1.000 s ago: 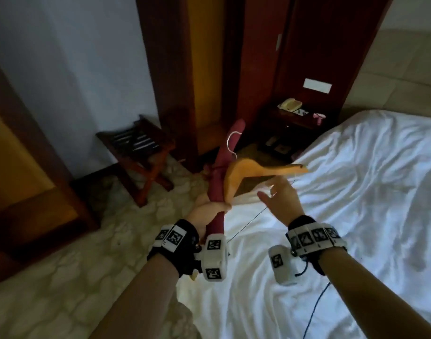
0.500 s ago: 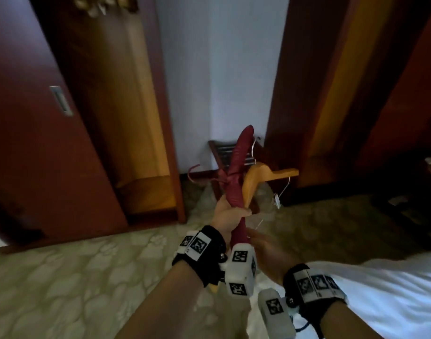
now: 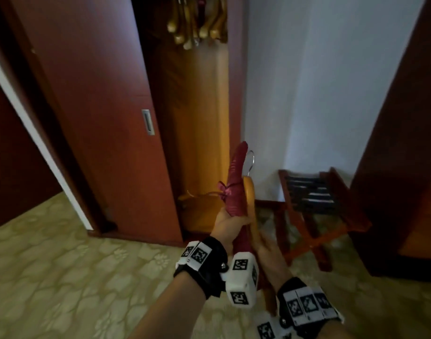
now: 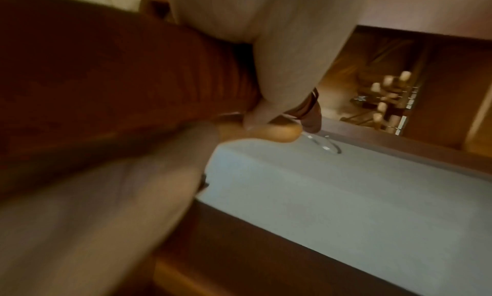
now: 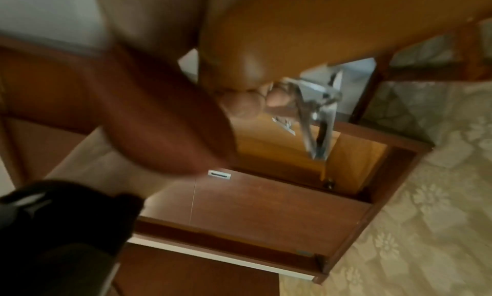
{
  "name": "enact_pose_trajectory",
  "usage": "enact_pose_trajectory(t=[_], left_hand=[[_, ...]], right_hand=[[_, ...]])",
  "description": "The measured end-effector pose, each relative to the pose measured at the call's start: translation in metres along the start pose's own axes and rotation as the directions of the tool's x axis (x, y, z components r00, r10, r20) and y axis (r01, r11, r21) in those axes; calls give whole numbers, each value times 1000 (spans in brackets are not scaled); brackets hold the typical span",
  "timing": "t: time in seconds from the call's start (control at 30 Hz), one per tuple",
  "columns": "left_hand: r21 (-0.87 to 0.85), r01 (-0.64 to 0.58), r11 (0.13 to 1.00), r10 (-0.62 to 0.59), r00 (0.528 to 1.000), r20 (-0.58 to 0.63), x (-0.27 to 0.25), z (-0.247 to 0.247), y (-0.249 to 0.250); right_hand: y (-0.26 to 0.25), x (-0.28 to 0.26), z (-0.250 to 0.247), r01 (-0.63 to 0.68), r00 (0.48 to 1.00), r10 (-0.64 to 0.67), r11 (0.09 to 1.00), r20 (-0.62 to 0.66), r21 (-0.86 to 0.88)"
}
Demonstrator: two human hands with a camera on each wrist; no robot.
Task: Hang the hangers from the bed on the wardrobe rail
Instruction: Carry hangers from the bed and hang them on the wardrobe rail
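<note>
My left hand [image 3: 228,223] grips a red padded hanger [image 3: 236,182] at its middle and holds it upright. A wooden hanger [image 3: 249,199] lies edge-on against it, and its metal hook [image 3: 251,162] sticks out to the right. My right hand [image 3: 265,248] holds the wooden hanger's lower arm just below the left hand. The left wrist view is blurred but shows the red padded hanger [image 4: 119,79] and the wooden hanger's end [image 4: 277,132]. In the right wrist view, the wooden hanger [image 5: 293,26] fills the top. Both hands are in front of the open wardrobe [image 3: 199,133]; its rail is out of view.
Several wooden hangers [image 3: 197,28] hang at the top of the wardrobe opening. Left of the opening is the sliding door [image 3: 99,118] with a metal handle [image 3: 148,122]. A wooden luggage rack [image 3: 314,199] stands against the white wall on the right. The floor is patterned.
The view swung from the bed to the wardrobe. My right hand dropped from the wooden hanger's upper arm to its lower end. The wooden hanger turned edge-on beside the red one.
</note>
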State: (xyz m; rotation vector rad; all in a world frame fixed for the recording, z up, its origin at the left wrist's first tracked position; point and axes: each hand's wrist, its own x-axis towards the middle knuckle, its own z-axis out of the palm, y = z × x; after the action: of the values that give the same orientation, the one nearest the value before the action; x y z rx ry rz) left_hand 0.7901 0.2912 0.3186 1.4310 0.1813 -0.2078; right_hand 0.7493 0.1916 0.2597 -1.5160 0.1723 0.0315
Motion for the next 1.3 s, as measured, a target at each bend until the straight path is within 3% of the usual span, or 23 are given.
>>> enact_pose_trajectory(t=[0.13,0.3,0.6,0.83,1.07,1.3], left_hand=[[116,-125,985,137,986,-100,35,-38,22],[138,-131,982,151,979,-140,79,-76,43],[-22,-94,995,92,993,-72,185,-135,142],[17,-141,990,140,990,23,281,-184,225],[-65,-239,969,241,970,30,363,-206,253],[-52,-264,963,265,964,10,437,-214,268]], right_hand=[[-16,34,7,8,996,11,981,94,-193],[-43,91,23,22,995,1,974,103,-227],[-128,211,91,175,981,-152,961,123,-213],[-191,300,154,204,979,-197,965,58,-168],[-230,385,188,221,975,-204,941,91,-256],[-269,484,210,279,953,-235,928,192,-247]])
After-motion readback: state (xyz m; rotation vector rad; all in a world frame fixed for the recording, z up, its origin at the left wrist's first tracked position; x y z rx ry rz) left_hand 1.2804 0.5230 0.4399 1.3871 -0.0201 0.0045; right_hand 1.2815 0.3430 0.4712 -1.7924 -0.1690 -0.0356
